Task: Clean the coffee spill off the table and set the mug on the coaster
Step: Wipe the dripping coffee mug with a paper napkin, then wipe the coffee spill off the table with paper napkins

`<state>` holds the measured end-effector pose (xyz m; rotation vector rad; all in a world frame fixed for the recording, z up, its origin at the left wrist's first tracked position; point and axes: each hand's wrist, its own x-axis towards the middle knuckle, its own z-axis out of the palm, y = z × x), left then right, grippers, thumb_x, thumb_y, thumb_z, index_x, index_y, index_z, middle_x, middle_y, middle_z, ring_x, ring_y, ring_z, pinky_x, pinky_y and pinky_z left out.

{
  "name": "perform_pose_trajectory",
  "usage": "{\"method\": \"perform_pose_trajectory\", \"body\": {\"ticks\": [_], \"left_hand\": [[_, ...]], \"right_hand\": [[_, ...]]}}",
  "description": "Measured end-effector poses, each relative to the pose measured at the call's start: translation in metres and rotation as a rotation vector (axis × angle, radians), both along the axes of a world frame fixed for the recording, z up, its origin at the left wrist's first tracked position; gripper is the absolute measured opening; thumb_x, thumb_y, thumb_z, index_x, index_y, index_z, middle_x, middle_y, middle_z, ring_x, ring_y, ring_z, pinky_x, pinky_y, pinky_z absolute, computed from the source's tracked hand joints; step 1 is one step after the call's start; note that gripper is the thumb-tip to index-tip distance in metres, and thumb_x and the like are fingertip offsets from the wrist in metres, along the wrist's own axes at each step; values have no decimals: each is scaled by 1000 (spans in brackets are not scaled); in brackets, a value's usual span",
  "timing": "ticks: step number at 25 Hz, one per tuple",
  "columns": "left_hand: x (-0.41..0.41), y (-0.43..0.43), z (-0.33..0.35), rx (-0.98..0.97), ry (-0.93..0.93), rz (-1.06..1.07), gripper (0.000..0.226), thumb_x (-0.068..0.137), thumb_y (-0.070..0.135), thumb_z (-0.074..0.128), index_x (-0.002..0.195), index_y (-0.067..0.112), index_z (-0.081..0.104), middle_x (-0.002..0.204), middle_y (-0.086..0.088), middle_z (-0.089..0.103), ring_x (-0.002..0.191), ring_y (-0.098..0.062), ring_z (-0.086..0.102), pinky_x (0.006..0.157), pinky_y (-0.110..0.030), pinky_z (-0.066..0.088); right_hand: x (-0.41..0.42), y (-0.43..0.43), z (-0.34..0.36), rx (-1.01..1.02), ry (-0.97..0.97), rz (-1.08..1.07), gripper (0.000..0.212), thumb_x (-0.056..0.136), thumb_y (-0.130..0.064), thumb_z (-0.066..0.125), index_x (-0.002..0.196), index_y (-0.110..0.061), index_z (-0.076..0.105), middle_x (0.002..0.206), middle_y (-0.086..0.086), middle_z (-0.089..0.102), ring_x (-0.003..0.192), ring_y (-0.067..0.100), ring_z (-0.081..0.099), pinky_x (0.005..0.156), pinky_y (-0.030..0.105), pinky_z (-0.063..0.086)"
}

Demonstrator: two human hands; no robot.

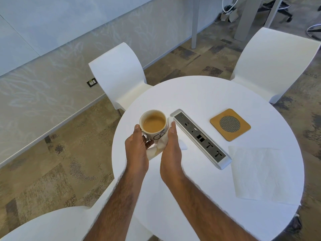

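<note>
Left hand [137, 148]: grips the mug [153, 125] by its handle;
Right hand [171, 150]: holds a napkin [160, 146] curled against the mug;
Coaster [230, 124]: well apart from the mug, to its right

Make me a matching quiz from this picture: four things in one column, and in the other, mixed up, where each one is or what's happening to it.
Things
1. mug
2. crumpled tissue
3. coaster
4. flat paper towel

Places and states
A. bare, to the right of the socket panel
B. gripped by the left hand, coffee inside
C. lying near the table's right edge
D. held against the mug by the right hand

Pairs: 1-B, 2-D, 3-A, 4-C
</note>
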<state>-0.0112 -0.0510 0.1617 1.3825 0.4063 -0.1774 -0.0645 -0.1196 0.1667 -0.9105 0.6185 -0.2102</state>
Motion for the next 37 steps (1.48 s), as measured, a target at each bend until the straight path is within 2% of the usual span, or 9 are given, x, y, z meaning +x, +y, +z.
{"method": "perform_pose_trajectory", "body": {"ticks": [8,12,16,19,22,27,31,35,37], "left_hand": [[-3,2,5,31,-7,-80,35,106,44,46,104,25,75,100,-1,79,94,-19,75,71,-30,58],[1,3,7,12,13,-72,33,106,43,47,100,25,73,105,-7,74,98,-20,69,76,-34,54],[9,10,5,-13,-14,-93,34,106,40,48,90,21,72,84,-10,59,80,-18,60,66,-29,52],[16,17,5,-11,-34,-127,38,105,41,49,81,28,75,87,-8,55,73,-12,59,67,-30,50],[27,25,2,0,-51,-180,39,105,43,49,82,35,79,87,3,67,75,-5,65,68,-29,51],[55,26,-7,-18,-34,-185,36,105,40,50,86,35,80,82,10,71,73,-7,69,63,-24,55],[76,26,-29,-44,-37,-195,39,105,36,50,80,34,81,78,9,70,69,-5,68,62,-24,54],[96,28,-63,-46,-34,-204,35,103,32,55,78,28,79,74,2,60,68,-7,60,61,-24,51],[105,28,-83,-40,-13,-194,37,103,30,55,75,27,79,74,2,59,71,-10,57,61,-25,50]], "right_hand": [[-12,16,21,-273,-106,65,62,96,-58,25,157,-48,20,171,-20,15,157,-1,11,128,31,17],[5,6,19,-171,-21,61,75,91,-69,31,158,-36,38,165,-7,38,155,11,28,127,41,25],[21,-7,15,-186,27,56,52,107,-58,30,147,-37,54,150,-11,57,140,7,49,101,21,42],[38,-25,10,-243,-7,135,59,109,-55,20,108,-43,78,113,-8,78,108,4,71,81,18,54],[60,-42,7,-323,10,224,69,108,-57,21,83,-39,82,91,-8,82,86,2,75,67,15,56],[109,-71,0,-570,106,485,61,106,-55,35,83,-21,81,84,-8,80,82,2,72,77,31,51],[136,-100,-21,-724,181,460,55,99,-60,50,93,-14,80,97,5,79,97,28,72,88,42,54],[134,-129,-51,-921,237,430,42,97,-62,52,71,-36,72,76,-17,69,77,10,62,76,32,45],[129,-140,-70,-992,256,445,27,96,-62,56,99,-44,77,107,-23,74,104,7,66,92,29,46]]}}
